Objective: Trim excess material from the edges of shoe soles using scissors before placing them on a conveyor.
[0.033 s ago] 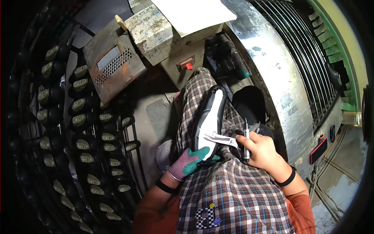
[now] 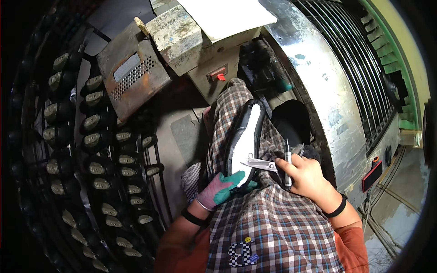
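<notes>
A black shoe upper (image 2: pixel 231 136) lies across my lap, its white underside (image 2: pixel 246 132) turned up. My left hand (image 2: pixel 223 189), in a pink and green glove, grips its near end, with the thumb on the white face and the other fingers mostly hidden beneath. My bare right hand (image 2: pixel 302 175) is closed around a pair of scissors (image 2: pixel 261 164), whose blades lie over the white underside near that thumb. A silver and black pen (image 2: pixel 288 166) is also held in my right hand, standing out between the fingers.
Racks of dark shoe forms (image 2: pixel 93 141) fill the left side. Ahead are a metal box (image 2: pixel 132 77) with a perforated panel and a worn bench (image 2: pixel 177 41) carrying a white sheet (image 2: pixel 227 18). A metal machine (image 2: pixel 318 82) with rows of rods (image 2: pixel 350 59) borders my right. A checked apron (image 2: pixel 273 223) covers my lap.
The scissor blades have drawn together and their tips have shifted slightly right over the white underside. My left hand and the shoe upper have stayed in place.
</notes>
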Demonstrator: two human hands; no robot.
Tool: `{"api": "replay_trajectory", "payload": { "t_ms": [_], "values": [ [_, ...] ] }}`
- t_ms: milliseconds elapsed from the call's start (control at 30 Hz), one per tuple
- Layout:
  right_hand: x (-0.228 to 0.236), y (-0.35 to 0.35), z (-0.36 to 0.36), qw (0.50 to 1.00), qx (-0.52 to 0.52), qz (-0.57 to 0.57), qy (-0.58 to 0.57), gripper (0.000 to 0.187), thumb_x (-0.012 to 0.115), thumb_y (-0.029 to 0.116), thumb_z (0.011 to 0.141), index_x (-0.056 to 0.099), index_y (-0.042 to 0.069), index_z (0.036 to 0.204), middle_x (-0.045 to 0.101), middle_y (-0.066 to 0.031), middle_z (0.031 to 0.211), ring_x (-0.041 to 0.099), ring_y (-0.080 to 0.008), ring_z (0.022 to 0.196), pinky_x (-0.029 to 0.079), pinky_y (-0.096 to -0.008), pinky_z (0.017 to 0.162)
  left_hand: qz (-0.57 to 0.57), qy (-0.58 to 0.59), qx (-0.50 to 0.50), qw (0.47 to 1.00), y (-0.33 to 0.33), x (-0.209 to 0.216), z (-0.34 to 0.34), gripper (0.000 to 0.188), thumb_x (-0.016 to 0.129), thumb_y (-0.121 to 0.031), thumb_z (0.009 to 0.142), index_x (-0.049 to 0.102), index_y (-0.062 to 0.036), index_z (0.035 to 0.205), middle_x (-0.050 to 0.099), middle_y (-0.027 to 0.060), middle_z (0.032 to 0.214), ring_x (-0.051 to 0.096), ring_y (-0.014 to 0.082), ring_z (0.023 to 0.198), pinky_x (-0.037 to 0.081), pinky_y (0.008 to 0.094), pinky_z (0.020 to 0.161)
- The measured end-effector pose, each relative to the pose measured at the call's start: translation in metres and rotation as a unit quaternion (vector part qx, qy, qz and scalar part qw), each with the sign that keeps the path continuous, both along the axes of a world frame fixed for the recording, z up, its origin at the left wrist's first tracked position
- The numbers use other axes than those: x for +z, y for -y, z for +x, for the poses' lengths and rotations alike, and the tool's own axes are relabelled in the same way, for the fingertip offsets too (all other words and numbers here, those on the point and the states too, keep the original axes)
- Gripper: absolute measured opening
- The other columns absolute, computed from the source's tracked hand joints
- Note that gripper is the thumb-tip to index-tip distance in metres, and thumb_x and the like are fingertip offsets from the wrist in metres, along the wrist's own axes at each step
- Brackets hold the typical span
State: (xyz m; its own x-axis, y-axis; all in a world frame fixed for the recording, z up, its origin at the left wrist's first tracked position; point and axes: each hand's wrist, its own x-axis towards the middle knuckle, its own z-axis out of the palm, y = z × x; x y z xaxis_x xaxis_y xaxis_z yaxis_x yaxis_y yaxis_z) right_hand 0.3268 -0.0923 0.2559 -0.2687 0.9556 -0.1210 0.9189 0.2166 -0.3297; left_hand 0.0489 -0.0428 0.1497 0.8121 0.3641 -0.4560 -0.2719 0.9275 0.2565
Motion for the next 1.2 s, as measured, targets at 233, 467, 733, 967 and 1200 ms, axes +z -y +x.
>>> {"api": "replay_trajectory", "payload": {
  "t_ms": [233, 467, 733, 967, 1200],
  "values": [
    [0.018, -0.005, 0.002, 0.998, 0.051, 0.003, 0.046, 0.066, 0.072, 0.011, 0.057, 0.058, 0.017, 0.122, 0.05, -0.0073, 0.079, 0.056, -0.0227, 0.06, 0.048, -0.0331, 0.052, 0.017, 0.022, -0.015, 0.999, -0.009, 0.015, 0.003, 0.074, 0.074, -0.02, 0.081, 0.034, 0.007, 0.138, 0.05, 0.0221, 0.133, 0.054, 0.0378, 0.118, 0.042, 0.0465, 0.104],
    [0.032, -0.014, -0.001, 0.991, 0.088, -0.006, 0.101, 0.064, 0.067, 0.009, 0.061, 0.057, 0.016, 0.123, 0.048, -0.0071, 0.079, 0.056, -0.022, 0.062, 0.047, -0.0316, 0.052, 0.029, -0.041, -0.017, 0.999, -0.006, 0.003, -0.001, 0.072, 0.076, -0.014, 0.078, 0.038, 0.0047, 0.137, 0.052, 0.016, 0.131, 0.053, 0.0267, 0.121, 0.04, 0.0397, 0.106],
    [0.043, -0.018, -0.001, 0.982, 0.119, -0.014, 0.143, 0.058, 0.063, 0.012, 0.067, 0.056, 0.016, 0.125, 0.051, -0.0076, 0.084, 0.056, -0.0211, 0.062, 0.048, -0.0315, 0.05, 0.046, -0.058, -0.02, 0.997, -0.004, -0.001, -0.007, 0.06, 0.075, -0.012, 0.079, 0.049, 0.0073, 0.129, 0.059, 0.0134, 0.123, 0.056, 0.0206, 0.117, 0.041, 0.0318, 0.104],
    [0.033, -0.034, 0.006, 0.991, 0.109, -0.063, 0.048, 0.064, 0.07, 0.008, 0.061, 0.056, 0.014, 0.123, 0.055, -0.0097, 0.083, 0.061, -0.0238, 0.065, 0.051, -0.0348, 0.056, 0.068, -0.089, -0.022, 0.993, -0.008, 0.009, 0.001, 0.058, 0.075, -0.014, 0.08, 0.049, 0.0056, 0.128, 0.06, 0.0142, 0.122, 0.056, 0.0234, 0.118, 0.044, 0.0323, 0.101],
    [0.001, -0.02, -0.005, 0.98, -0.03, -0.083, -0.176, 0.048, 0.068, 0.006, 0.066, 0.062, 0.01, 0.114, 0.065, -0.0138, 0.085, 0.065, -0.0316, 0.075, 0.053, -0.0391, 0.065, -0.059, 0.044, 0.028, 0.997, -0.005, 0.01, 0.001, 0.072, 0.074, -0.014, 0.08, 0.036, 0.0052, 0.137, 0.049, 0.0214, 0.133, 0.05, 0.0422, 0.121, 0.037, 0.048, 0.108]
  ]
}}
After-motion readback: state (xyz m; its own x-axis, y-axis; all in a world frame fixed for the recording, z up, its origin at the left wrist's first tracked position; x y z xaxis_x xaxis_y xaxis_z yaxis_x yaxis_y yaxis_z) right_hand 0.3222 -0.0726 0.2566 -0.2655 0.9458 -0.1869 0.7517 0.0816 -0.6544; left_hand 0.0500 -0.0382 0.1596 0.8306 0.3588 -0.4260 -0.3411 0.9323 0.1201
